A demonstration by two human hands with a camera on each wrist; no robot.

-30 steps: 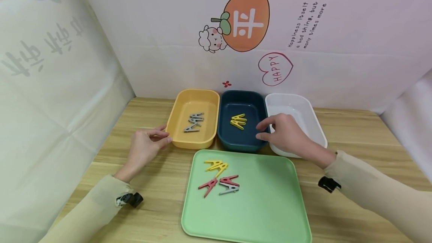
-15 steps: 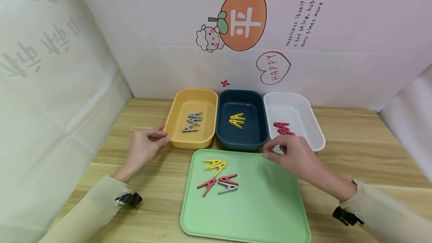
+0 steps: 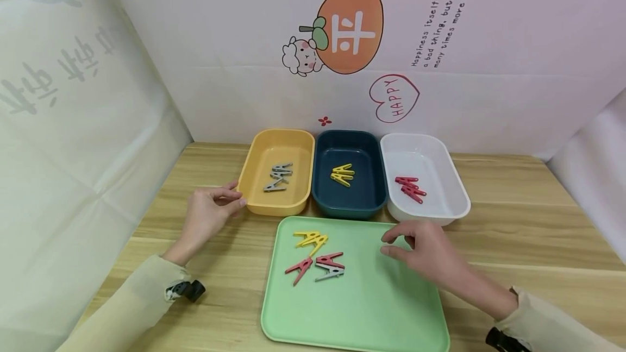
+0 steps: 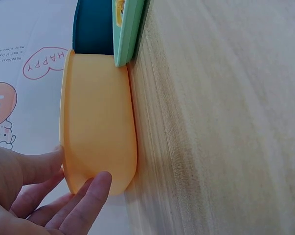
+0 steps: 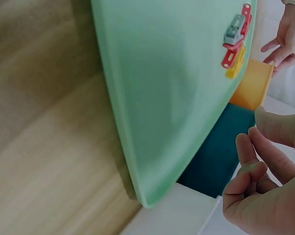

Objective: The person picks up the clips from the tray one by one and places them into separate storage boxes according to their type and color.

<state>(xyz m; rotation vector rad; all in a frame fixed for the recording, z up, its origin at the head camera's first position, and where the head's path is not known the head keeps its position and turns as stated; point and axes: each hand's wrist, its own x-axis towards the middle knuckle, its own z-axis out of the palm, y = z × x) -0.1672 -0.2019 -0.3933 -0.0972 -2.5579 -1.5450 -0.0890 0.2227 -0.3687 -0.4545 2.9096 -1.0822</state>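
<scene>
My left hand [image 3: 210, 219] touches the near left corner of the yellow bin [image 3: 244, 175], its fingers fairly straight against the outer wall in the left wrist view. My right hand [image 3: 427, 251] hovers over the right part of the green tray [image 3: 357, 314], thumb and index finger apart, holding nothing. On the tray's left half lie two yellow clothespins [image 3: 317, 242], two red clothespins [image 3: 300, 270] and a grey clothespin [image 3: 330, 272]. Grey clothespins [image 3: 275, 186] are in the yellow bin, yellow clothespins [image 3: 342, 176] in the navy bin [image 3: 349, 209], red clothespins [image 3: 413, 194] in the white bin [image 3: 440, 178].
The three bins stand side by side along the back of the wooden table [image 3: 220, 308], close to the printed white backdrop [image 3: 244, 69]. Just in front of them lies the tray. A white cloth [image 3: 58, 178] hangs on the left.
From over the white and navy bins, my right hand has drawn back toward me over the tray, uncovering the red clothespins in the white bin. My left hand has stayed at the yellow bin.
</scene>
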